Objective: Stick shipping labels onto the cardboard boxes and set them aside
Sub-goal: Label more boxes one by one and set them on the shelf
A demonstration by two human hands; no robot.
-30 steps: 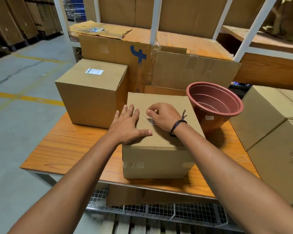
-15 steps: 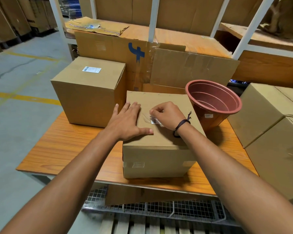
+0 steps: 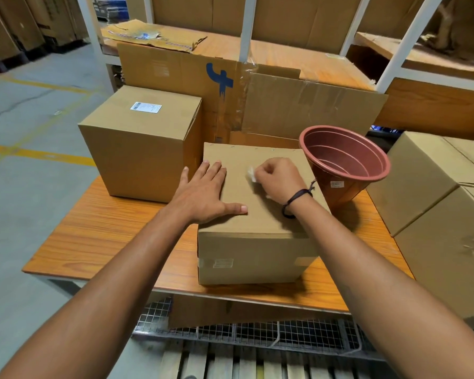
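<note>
A closed cardboard box [image 3: 252,253] stands on the orange table near its front edge. My left hand [image 3: 203,195] lies flat on the box's top, fingers straight, thumb out to the right. My right hand [image 3: 278,179], fingers curled, pinches a small white label [image 3: 251,174] just above the box's top; most of the label is hidden by the fingers. To the left stands a taller cardboard box [image 3: 143,151] with a white shipping label [image 3: 146,107] stuck on its top.
A reddish-brown plastic pot [image 3: 345,162] leans right beside the box under my hands. Two stacked cardboard boxes [image 3: 446,214] stand at the right. Flattened cardboard [image 3: 298,105] leans behind the table [image 3: 101,231]. White shelf posts and more cartons are behind; wire mesh lies below.
My right hand has lifted a little and moved up the box top with the label pinched in it. My left hand stays flat on the box.
</note>
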